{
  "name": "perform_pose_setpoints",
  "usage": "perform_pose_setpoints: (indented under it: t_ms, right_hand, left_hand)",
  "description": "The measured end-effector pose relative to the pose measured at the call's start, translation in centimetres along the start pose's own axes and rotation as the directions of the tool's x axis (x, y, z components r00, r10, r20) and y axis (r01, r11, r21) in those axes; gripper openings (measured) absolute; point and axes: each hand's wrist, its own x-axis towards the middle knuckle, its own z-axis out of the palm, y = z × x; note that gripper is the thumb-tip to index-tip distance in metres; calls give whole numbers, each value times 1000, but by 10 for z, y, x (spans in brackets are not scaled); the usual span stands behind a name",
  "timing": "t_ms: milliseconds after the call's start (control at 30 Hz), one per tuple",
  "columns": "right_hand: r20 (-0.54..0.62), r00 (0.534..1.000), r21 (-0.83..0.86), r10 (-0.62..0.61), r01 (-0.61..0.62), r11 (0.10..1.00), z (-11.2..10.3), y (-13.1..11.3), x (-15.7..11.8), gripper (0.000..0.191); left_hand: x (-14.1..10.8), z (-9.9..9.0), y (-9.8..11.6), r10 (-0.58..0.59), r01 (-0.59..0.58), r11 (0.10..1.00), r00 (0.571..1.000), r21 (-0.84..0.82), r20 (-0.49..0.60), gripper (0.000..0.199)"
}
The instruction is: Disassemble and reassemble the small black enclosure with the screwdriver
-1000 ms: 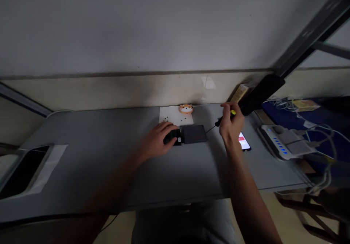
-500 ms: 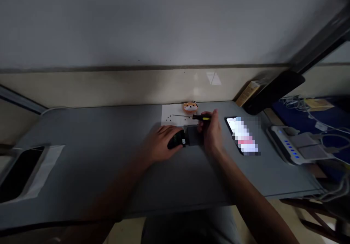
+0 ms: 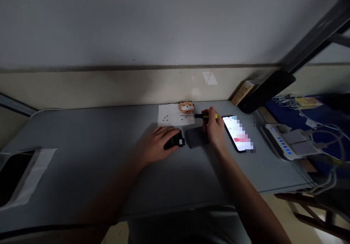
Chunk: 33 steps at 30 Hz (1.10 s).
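Note:
My left hand (image 3: 157,145) is closed around a small black device (image 3: 175,140) that bears a small white label, and rests with it on the grey table. My right hand (image 3: 214,129) grips a screwdriver (image 3: 202,116) with a black and yellow handle. Its thin shaft points left, over a sheet of white paper (image 3: 171,111). Several tiny dark screws (image 3: 165,118) lie on that paper. Just right of the device sits a flat dark rectangular block (image 3: 196,137), lying slightly turned. The right hand's lower fingers are at its right end; whether they touch it I cannot tell.
An orange animal-faced case (image 3: 187,107) stands at the paper's back edge. A lit phone (image 3: 237,134) lies right of my right hand, then a white power strip (image 3: 284,142) with plugs and cables. A dark tablet-like object (image 3: 16,174) lies far left on white paper.
The screwdriver and my right hand have shifted right, away from the screws. The dark block has turned slightly and more of it shows. My left hand keeps its hold; the view has shifted slightly.

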Motion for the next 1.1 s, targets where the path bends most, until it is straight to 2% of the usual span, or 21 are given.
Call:
perform_pose_setpoints:
  t_ms: [200, 467, 567, 733, 900, 1100]
  right_hand:
    - [-77, 995, -77, -71, 65, 995, -9, 2, 9, 66]
    - [-92, 985, -164, -145, 129, 978, -10, 4, 9, 62]
    - [-67, 990, -163, -125, 113, 980, -10, 0, 7, 64]
    - [-63, 989, -148, -135, 124, 981, -14, -6, 7, 67]
    - [-82, 988, -85, -128, 121, 989, -14, -10, 7, 71]
    - [33, 986, -95, -162, 165, 982, -7, -20, -8, 72]
  left_hand:
    - [0, -1, 3, 6, -6, 1000, 1000, -4, -5, 41]
    - [0, 2, 4, -40, 40, 999, 999, -25, 0, 42]
    - [0, -3, 7, -20, 20, 1000, 1000, -12, 8, 48]
    - [-2, -12, 7, -31, 32, 999, 993, 7, -111, 57]
    - [-3, -16, 6, -104, 110, 994, 959, 9, -265, 41]
    - [-1, -11, 13, -237, 241, 970, 914, -31, -331, 30]
